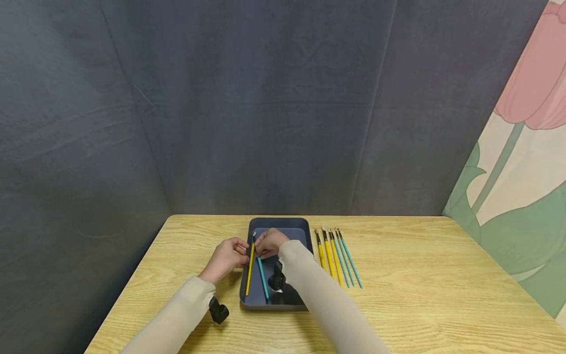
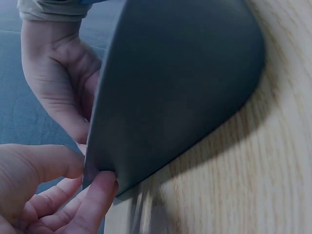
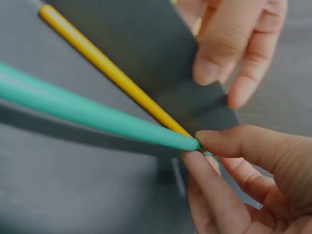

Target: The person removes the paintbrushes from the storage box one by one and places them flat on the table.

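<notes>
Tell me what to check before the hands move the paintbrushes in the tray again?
1. Teal brush held: ok. The right hand has it in a pinch grip at its end.
2. Yellow brush inside the tray: ok. It lies along the left side.
3. Left hand steadying the tray: ok. Its fingers touch the tray's edge.
4. Tray flat on the table: cannot tell. The wrist views are too close.
5. Spare brushes out of the way: ok. They lie in a row right of the tray, apart from it.
6. Left hand holding a brush: cannot tell.
</notes>
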`<state>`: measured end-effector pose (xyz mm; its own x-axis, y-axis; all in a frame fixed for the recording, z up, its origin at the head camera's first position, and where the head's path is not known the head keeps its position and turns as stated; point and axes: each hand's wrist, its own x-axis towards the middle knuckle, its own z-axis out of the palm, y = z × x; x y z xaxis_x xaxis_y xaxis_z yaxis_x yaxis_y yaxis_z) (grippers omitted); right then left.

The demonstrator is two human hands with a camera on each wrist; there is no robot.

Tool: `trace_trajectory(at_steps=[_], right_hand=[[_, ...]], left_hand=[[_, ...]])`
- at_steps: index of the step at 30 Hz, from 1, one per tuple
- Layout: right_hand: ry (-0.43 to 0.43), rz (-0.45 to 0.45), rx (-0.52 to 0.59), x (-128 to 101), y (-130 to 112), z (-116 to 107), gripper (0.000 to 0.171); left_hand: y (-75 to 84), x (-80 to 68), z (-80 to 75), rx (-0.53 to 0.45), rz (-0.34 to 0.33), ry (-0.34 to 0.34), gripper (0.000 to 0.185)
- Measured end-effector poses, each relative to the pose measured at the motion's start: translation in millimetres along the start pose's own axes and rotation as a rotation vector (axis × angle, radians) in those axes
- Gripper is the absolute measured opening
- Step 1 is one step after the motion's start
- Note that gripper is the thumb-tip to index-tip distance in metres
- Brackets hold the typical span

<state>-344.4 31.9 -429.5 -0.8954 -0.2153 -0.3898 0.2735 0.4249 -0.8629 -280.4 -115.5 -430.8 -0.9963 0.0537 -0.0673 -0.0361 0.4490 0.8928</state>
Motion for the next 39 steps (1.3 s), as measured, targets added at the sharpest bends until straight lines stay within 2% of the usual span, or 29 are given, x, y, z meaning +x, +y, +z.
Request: trace_trajectory(at_steps=[6, 14, 22, 30, 39], right_hand=[[-0.03, -0.018, 0.033, -16.7, -15.2, -14.8, 0.026], [-0.105, -0.076, 0.065, -26.0, -28.4, -50.4, 0.033], [-0.104, -0.124, 0.168, -34.0, -31.8, -84.6, 0.037], [-0.116, -0.213, 0.201, -48.1, -24.6, -119.1, 0.036], [-0.09, -0.218, 0.204, -62.8, 1.2, -164.1, 0.032]], left_hand=[[0.5, -1.1, -1.0, 0.002, 0.007, 0.005, 0.031], [1.9, -2.9, -1.7, -0.003, 0.006, 0.017, 0.031], [3.7, -4.7, -1.9, 0.005, -0.002, 0.027, 0.031], [2.6, -2.8, -1.5, -0.002, 0.01, 0.019, 0.033], [1.3, -3.4, -2.7, 0.001, 0.006, 0.018, 0.032]])
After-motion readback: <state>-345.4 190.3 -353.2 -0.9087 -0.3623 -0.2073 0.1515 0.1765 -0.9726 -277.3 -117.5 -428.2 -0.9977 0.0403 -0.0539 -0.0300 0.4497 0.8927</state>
